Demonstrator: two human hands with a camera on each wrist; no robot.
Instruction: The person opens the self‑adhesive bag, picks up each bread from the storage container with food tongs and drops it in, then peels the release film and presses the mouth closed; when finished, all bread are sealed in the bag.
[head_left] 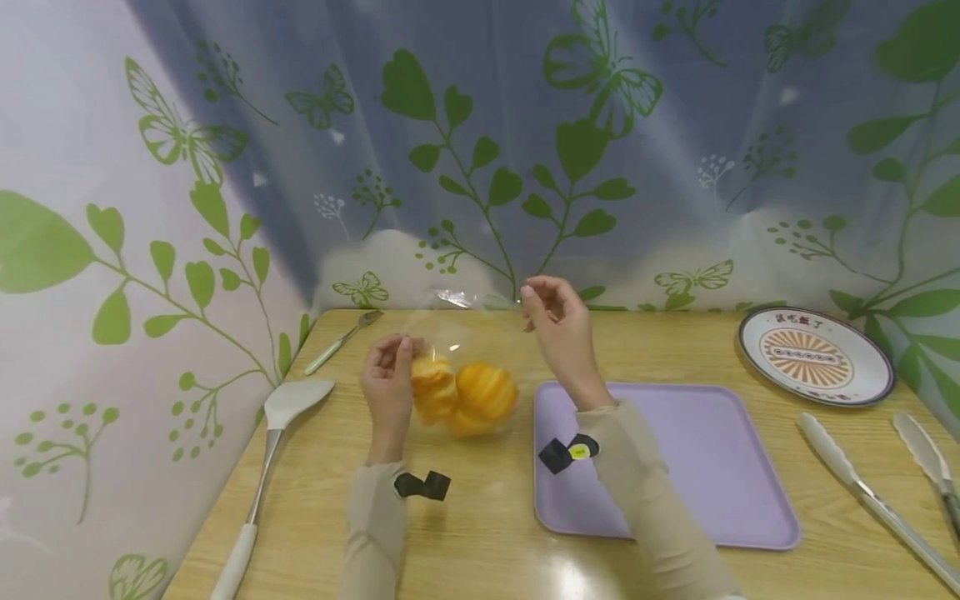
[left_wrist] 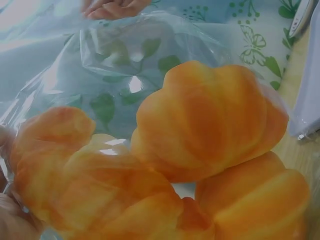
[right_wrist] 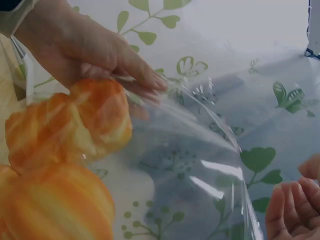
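Observation:
My left hand (head_left: 390, 387) grips the left side of a clear plastic bag (head_left: 465, 329), held up over the table. Inside the bag sit several golden-orange bread rolls (head_left: 486, 393); the left wrist view shows their ridged tops (left_wrist: 200, 120). In the right wrist view, fingers of the left hand (right_wrist: 95, 50) lie along the bag's edge, close to one roll (right_wrist: 100, 112). At the bag's upper right, my right hand (head_left: 562, 333) is raised with loosely curled fingers. A gap shows between its thumb and fingers (right_wrist: 282, 207), and nothing is visible between them.
A lilac tray (head_left: 705, 467) lies under the right forearm. A patterned plate (head_left: 817, 357) and metal tongs (head_left: 877, 500) are on the right. On the left lie a white-headed spatula (head_left: 292, 404) and a small fork (head_left: 341, 343). A printed curtain (head_left: 480, 167) hangs behind the table.

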